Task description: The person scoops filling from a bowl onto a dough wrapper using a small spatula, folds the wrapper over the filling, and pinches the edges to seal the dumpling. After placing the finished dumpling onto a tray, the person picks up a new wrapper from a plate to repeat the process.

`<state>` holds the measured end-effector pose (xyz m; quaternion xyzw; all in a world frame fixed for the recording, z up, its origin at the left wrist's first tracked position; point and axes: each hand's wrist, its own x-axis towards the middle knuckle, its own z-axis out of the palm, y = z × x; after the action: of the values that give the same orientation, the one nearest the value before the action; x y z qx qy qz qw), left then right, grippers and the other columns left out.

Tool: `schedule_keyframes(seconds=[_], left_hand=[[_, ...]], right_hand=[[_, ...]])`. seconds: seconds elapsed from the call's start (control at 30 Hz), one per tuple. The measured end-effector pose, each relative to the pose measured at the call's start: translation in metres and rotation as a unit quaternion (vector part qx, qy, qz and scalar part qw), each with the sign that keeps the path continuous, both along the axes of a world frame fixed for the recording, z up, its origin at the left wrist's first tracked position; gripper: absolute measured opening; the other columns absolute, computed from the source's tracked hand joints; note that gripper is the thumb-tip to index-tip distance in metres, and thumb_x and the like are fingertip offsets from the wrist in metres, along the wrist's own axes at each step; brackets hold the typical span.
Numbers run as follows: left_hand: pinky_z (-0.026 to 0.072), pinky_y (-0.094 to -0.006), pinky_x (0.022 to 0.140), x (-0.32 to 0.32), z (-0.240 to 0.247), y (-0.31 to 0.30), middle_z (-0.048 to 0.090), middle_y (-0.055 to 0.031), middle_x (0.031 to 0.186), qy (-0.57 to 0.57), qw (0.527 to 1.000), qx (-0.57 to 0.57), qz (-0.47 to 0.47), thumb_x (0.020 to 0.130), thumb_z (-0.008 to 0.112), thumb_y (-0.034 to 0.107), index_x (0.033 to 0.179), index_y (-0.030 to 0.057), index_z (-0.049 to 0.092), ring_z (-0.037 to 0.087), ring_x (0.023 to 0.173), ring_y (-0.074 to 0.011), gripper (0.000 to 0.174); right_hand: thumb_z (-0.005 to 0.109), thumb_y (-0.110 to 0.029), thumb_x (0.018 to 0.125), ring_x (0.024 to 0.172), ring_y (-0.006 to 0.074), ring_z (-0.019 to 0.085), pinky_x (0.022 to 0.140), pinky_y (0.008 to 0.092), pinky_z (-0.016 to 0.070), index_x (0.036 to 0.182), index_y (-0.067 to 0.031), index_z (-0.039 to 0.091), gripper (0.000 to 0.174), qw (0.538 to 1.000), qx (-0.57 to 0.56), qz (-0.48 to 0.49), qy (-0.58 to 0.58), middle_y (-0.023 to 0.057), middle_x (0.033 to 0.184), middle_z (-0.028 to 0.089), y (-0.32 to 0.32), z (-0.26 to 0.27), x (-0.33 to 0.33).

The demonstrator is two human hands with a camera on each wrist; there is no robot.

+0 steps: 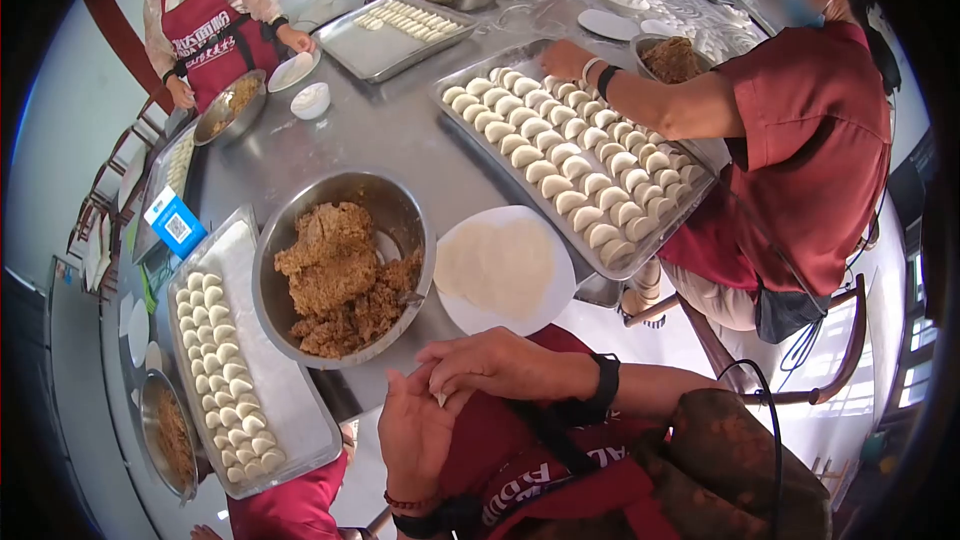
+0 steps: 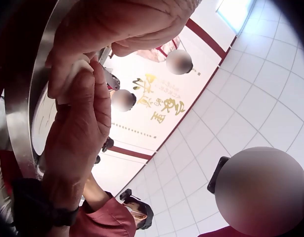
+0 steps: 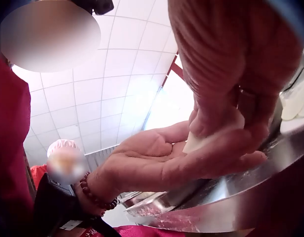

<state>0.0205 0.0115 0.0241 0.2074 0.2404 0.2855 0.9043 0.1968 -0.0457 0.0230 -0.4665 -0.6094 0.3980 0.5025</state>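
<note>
A white piece of folded dough, like a dumpling (image 3: pixel 194 143), is between my two hands above my apron. My left hand (image 1: pixel 415 440), with a beaded bracelet, has its palm turned up and its fingers bent around the dough from below. From above, my right hand (image 1: pixel 510 365) pinches the same dough (image 2: pixel 75 71) with thumb and fingers. In the head view the hands cover most of it. Just beyond them stands a steel bowl (image 1: pixel 425 285) of brown filling (image 1: pixel 330 255). Beside that, a white plate (image 1: pixel 562 275) holds thin round wrappers (image 1: pixel 495 265).
Rows of dumplings fill a tray (image 1: pixel 275 370) at left and a larger one (image 1: pixel 480 155) at right. A blue QR-code card (image 1: pixel 175 222) stands by the left tray. Another person (image 1: pixel 800 150) reaches over the right tray. More people, bowls and trays surround the steel table (image 1: pixel 400 130).
</note>
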Motion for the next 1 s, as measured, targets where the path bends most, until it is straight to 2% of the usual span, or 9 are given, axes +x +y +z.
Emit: schedule_keyframes(seconds=[0.13,0.27,0.37,0.47,0.53,0.67,0.8,0.9,1.0], left_hand=[[0.0409,-0.0538,0.109,0.003,-0.005,0.008,0.057,-0.0229,0.127,-0.014,0.999,-0.039,0.016,0.106,0.032,0.045,0.128,-0.0104,0.047,0.055,0.121,-0.0347,0.062],[0.0499,-0.0499,0.099,0.011,-0.017,0.011,0.063,-0.0214,0.116,0.079,0.994,0.067,0.041,0.105,0.041,0.039,0.123,-0.0075,0.053,0.063,0.107,-0.0347,0.051],[0.0559,-0.043,0.089,0.022,-0.029,0.014,0.066,-0.0205,0.108,0.153,0.97,0.169,0.082,0.104,0.049,0.031,0.117,-0.0076,0.057,0.068,0.094,-0.0312,0.042],[0.0575,-0.0361,0.079,0.036,-0.033,0.02,0.067,-0.0188,0.104,0.232,0.937,0.237,0.114,0.102,0.052,0.023,0.112,-0.0082,0.059,0.069,0.086,-0.0253,0.033],[0.0571,-0.0327,0.074,0.044,-0.034,0.024,0.067,-0.0171,0.102,0.301,0.907,0.267,0.128,0.102,0.051,0.018,0.109,-0.0087,0.061,0.068,0.082,-0.022,0.029],[0.0552,-0.0294,0.066,0.053,-0.046,0.031,0.067,-0.0143,0.098,0.321,0.885,0.308,0.136,0.101,0.051,0.014,0.109,-0.0083,0.062,0.066,0.077,-0.0193,0.026],[0.0531,-0.0271,0.059,0.06,-0.056,0.034,0.068,-0.0133,0.095,0.323,0.871,0.334,0.158,0.1,0.052,0.012,0.105,-0.0072,0.065,0.065,0.072,-0.0175,0.024],[0.0528,-0.0267,0.056,0.06,-0.061,0.035,0.068,-0.0139,0.091,0.33,0.86,0.346,0.177,0.099,0.051,0.009,0.101,-0.0076,0.066,0.065,0.068,-0.0174,0.023],[0.0529,-0.0268,0.056,0.06,-0.062,0.031,0.068,-0.0146,0.092,0.33,0.857,0.347,0.192,0.099,0.05,0.008,0.103,-0.0078,0.065,0.065,0.068,-0.018,0.022]], right_hand=[[0.061,-0.007,0.088,0.098,0.0292,0.069,0.083,0.0378,0.0536,0.095,-0.0033,0.068,0.011,0.997,0.031,0.01,-0.063,0.0136,0.099,0.072,0.015,0.006,0.018],[0.063,-0.008,0.087,0.08,0.0263,0.071,0.077,0.0346,0.0542,0.094,-0.0033,0.071,0.011,0.997,0.009,0.015,-0.074,0.0118,0.089,0.072,0.031,0.025,0.039],[0.066,-0.007,0.088,0.09,0.0209,0.07,0.084,0.0325,0.0532,0.096,-0.0038,0.072,0.01,0.992,-0.015,0.032,-0.117,0.0089,0.095,0.073,0.05,0.04,0.064],[0.068,-0.01,0.085,0.073,0.0144,0.068,0.068,0.0296,0.0549,0.097,-0.0037,0.073,0.014,0.998,-0.001,0.008,-0.069,0.0069,0.084,0.073,0.071,0.049,0.09],[0.068,-0.01,0.086,0.075,0.0116,0.067,0.067,0.0278,0.0554,0.097,-0.0042,0.074,0.014,0.996,-0.039,-0.014,-0.073,0.0051,0.084,0.073,0.078,0.063,0.108],[0.068,-0.01,0.087,0.078,0.0099,0.066,0.065,0.0261,0.0568,0.095,-0.0048,0.076,0.013,0.992,-0.08,-0.059,-0.083,0.0032,0.087,0.072,0.096,0.081,0.15],[0.069,-0.011,0.087,0.082,0.0105,0.066,0.064,0.027,0.059,0.097,-0.0054,0.077,0.014,0.984,-0.123,-0.108,-0.069,0.0031,0.091,0.072,0.122,0.078,0.206],[0.07,-0.012,0.087,0.081,0.0116,0.066,0.062,0.0277,0.0603,0.097,-0.0052,0.077,0.014,0.975,-0.102,-0.165,-0.108,0.0036,0.092,0.072,0.142,0.065,0.26],[0.07,-0.012,0.086,0.079,0.0114,0.067,0.061,0.0287,0.061,0.097,-0.005,0.077,0.014,0.95,-0.116,-0.259,-0.128,0.0038,0.09,0.072,0.157,0.052,0.319]])
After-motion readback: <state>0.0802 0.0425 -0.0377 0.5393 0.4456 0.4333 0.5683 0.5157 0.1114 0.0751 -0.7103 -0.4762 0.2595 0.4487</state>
